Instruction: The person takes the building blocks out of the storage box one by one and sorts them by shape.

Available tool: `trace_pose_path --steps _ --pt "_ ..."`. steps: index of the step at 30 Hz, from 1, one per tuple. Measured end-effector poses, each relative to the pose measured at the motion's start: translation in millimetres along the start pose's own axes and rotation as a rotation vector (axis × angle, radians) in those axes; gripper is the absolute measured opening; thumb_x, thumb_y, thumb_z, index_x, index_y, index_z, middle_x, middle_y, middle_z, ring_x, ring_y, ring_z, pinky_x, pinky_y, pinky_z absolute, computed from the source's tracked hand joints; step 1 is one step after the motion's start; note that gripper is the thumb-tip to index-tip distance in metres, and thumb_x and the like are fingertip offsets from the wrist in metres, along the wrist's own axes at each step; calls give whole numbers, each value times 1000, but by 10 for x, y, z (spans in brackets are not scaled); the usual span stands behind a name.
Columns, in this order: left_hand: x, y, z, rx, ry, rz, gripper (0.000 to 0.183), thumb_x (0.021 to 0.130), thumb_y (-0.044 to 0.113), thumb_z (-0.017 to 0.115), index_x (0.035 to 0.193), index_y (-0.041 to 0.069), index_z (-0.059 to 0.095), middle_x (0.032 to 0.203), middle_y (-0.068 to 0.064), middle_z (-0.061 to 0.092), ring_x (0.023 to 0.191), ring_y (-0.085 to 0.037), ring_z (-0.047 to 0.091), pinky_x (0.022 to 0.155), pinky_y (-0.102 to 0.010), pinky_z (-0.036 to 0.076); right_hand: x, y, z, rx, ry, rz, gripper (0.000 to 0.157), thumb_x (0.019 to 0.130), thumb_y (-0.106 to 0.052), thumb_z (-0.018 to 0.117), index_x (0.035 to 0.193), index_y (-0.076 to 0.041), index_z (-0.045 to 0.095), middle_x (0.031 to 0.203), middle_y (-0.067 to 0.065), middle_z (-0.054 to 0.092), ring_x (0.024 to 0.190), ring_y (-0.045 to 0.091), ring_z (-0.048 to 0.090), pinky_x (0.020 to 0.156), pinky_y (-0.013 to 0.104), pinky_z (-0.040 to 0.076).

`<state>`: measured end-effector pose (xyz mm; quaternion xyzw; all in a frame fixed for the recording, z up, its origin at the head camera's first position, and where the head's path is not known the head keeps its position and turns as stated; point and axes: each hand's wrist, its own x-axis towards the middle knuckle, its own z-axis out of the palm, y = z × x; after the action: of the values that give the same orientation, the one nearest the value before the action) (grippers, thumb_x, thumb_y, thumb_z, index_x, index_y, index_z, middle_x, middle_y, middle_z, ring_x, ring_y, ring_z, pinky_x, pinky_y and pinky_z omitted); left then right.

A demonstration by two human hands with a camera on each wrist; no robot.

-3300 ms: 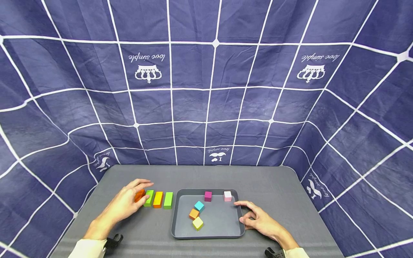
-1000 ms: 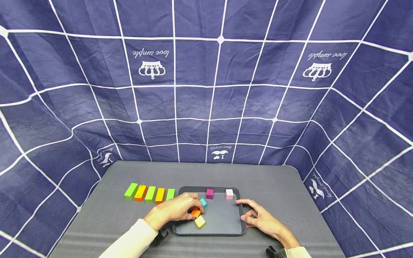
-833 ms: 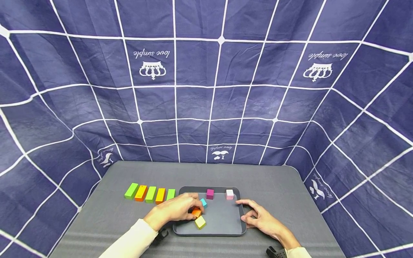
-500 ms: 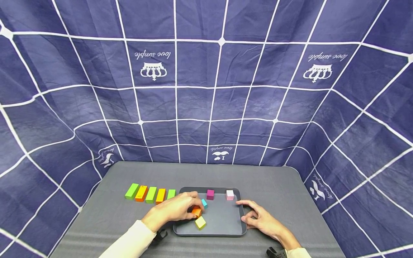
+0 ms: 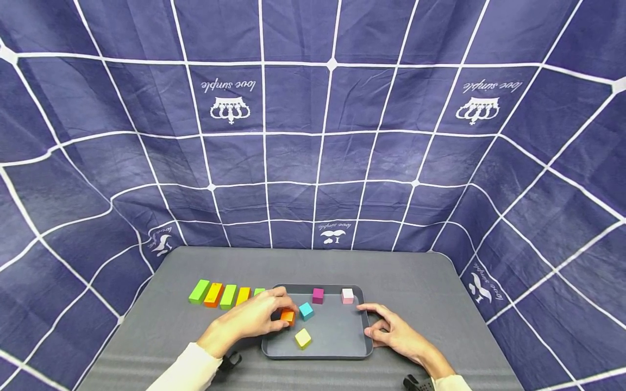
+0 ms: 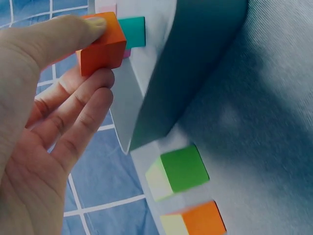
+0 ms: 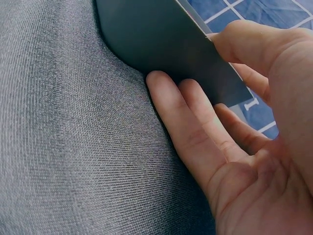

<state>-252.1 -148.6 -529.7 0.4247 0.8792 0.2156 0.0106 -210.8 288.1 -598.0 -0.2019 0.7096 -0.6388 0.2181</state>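
In the head view my left hand (image 5: 256,315) pinches an orange cube (image 5: 287,316) between thumb and fingers, at the left side of the grey tray (image 5: 337,357). The left wrist view shows the thumb on one face of the orange cube (image 6: 103,51) and fingertips beneath it. A blue cube (image 5: 306,311) lies to its right in the tray, and a yellow cube (image 5: 303,339) lies nearer the front. My right hand (image 5: 391,331) holds the tray's right edge. In the right wrist view, fingers (image 7: 181,117) touch the tray's outer wall (image 7: 156,39), with the thumb at the rim.
A magenta cube (image 5: 318,295) and a pink cube (image 5: 347,295) lie along the tray's far side. Left of the tray stands a row of alternating green blocks (image 5: 199,291) and orange-yellow blocks (image 5: 213,295). A blue gridded cloth (image 5: 293,157) walls in the grey table.
My left hand came from the block row into the tray and took the orange cube. It has since drawn the cube leftward, away from the blue and yellow cubes. The right hand stays put.
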Motion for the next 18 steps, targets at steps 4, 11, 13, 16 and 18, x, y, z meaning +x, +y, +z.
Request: trace_pose_path --steps 4,11,13,16,18 --pt "-92 -31 -30 -1 26 -25 32 101 16 93 131 20 85 115 11 71 105 -1 69 96 -27 65 0 -14 1 -40 3 -9 70 113 -6 74 173 5 40 112 22 83 111 18 83 95 33 71" --pt "-262 -105 -110 -20 79 -41 33 100 14 93 132 17 85 113 9 71 99 -5 70 90 -26 64 4 -43 14 -122 14 0 72 112 -9 77 174 0 43 112 27 82 115 14 82 97 29 70" --pt "-309 -126 -131 -15 94 -47 33 100 14 94 131 17 86 112 9 70 99 -3 68 89 -25 64 3 -41 14 -114 10 0 72 112 -9 77 175 0 42 113 28 81 116 15 82 98 28 69" --pt "-364 -157 -157 6 120 -41 33 99 14 94 130 18 85 111 8 70 98 -2 67 87 -24 63 -2 -34 14 -95 7 4 72 112 -8 76 175 0 42 114 28 81 116 15 82 99 29 70" --pt "-394 -179 -171 25 145 -24 34 98 13 95 129 18 85 111 7 71 97 -4 68 87 -25 63 -5 -23 12 -80 8 9 72 112 -8 77 175 0 42 115 28 80 115 16 82 99 30 70"
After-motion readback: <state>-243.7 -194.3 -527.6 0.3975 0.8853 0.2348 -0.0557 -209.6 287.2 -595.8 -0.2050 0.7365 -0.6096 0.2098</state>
